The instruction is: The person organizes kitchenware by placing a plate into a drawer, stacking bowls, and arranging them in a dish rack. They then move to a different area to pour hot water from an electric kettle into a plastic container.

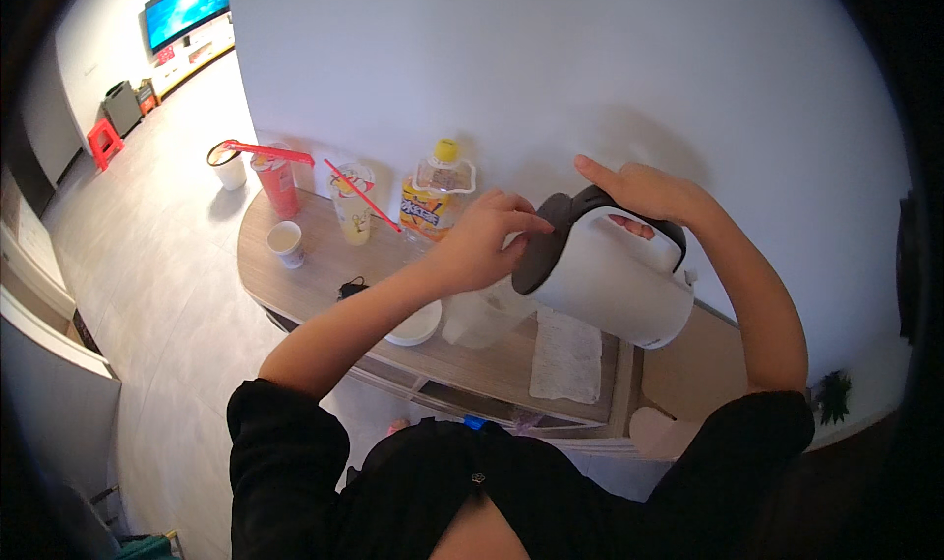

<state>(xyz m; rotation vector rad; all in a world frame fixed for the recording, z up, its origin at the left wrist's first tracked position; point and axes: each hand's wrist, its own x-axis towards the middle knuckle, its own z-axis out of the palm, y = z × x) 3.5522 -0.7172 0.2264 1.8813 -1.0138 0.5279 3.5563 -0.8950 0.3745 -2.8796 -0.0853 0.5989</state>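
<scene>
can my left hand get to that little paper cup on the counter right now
Probably yes. The left hand only rests on the tilted white kettle, which the right hand holds by its handle. The counter between it and the paper cup looks unobstructed.

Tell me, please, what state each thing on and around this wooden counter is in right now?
Kettle: white, lifted, tilted toward the left, dark lid shut.
Right hand: gripping the kettle's handle.
Left hand: fingertips on the kettle's lid.
Bottle: upright, yellow cap on.
Small paper cup: upright, open.
Tall yellowish cup: upright, red straw in it.
Cloth: lying flat on the counter.
Screen: on, showing blue.
</scene>
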